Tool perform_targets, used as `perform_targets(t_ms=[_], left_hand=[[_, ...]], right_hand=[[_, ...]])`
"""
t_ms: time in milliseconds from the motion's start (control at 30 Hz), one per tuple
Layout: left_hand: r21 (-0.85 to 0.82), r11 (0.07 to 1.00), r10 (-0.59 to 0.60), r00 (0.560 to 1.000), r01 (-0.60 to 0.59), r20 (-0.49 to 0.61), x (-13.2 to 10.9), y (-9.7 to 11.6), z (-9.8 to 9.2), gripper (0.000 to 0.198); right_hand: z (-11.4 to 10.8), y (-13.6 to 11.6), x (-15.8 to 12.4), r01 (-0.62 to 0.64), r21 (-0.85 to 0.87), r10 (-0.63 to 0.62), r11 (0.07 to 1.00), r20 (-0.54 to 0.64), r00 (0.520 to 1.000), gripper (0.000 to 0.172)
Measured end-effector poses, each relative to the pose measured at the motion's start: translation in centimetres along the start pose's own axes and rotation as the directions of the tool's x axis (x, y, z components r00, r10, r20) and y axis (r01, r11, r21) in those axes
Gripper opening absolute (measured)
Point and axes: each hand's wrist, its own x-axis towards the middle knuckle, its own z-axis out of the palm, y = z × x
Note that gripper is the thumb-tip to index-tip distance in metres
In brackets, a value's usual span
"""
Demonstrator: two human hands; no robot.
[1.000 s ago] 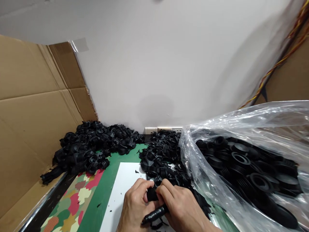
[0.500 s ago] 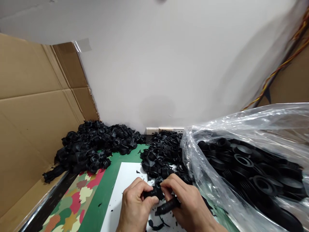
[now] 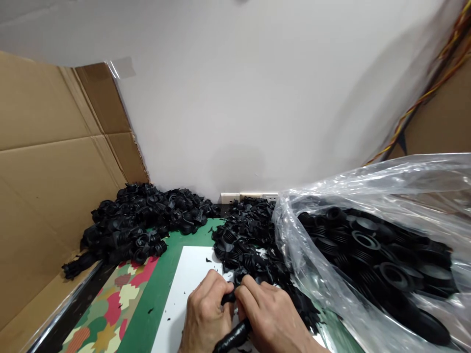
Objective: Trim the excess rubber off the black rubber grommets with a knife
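Observation:
My left hand [image 3: 204, 316] and my right hand [image 3: 270, 318] meet low in the middle of the view, fingers curled and pinching a small black ribbed rubber part [image 3: 228, 297] between them. My right hand also grips a black-handled tool [image 3: 232, 339] that points down-left under the hands. Both hands are over a white sheet [image 3: 186, 289] scattered with black trimmings. Just beyond my fingers lies a heap of black rubber scraps and parts [image 3: 250, 242].
A second pile of black ribbed parts [image 3: 138, 225] lies at the back left against cardboard [image 3: 47, 186]. A clear plastic bag [image 3: 371, 245] full of black rubber bellows fills the right. A green mat [image 3: 162, 279] with a leaf-patterned cloth [image 3: 110, 309] covers the table.
My hands came back together on the small part after drawing slightly apart, and the tool in my right hand swung down-left again. The piles and bag have not moved.

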Motion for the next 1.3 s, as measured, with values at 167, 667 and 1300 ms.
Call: perform_targets(t_ms=[167,667,1300], left_hand=[[-0.107,0.994,0.020,0.997,-0.012,0.078,0.3,0.8,-0.6,0.020],[-0.587,0.700,-0.454,0.888,0.408,0.075,1.5,1.1,-0.7,0.019],[-0.700,0.510,-0.568,0.807,0.500,0.163,2.2,1.1,-1.1,0.027]], right_hand=[[0.0,2.0,-0.5,-0.229,0.001,0.229,0.973,-0.036,0.973,0.023],[-1.0,3.2,0.2,-0.739,0.532,0.802,0.414,0.171,0.572,0.028],[-0.7,1.3,1.0,-0.741,0.666,0.503,-0.085,0.671,0.545,0.013]])
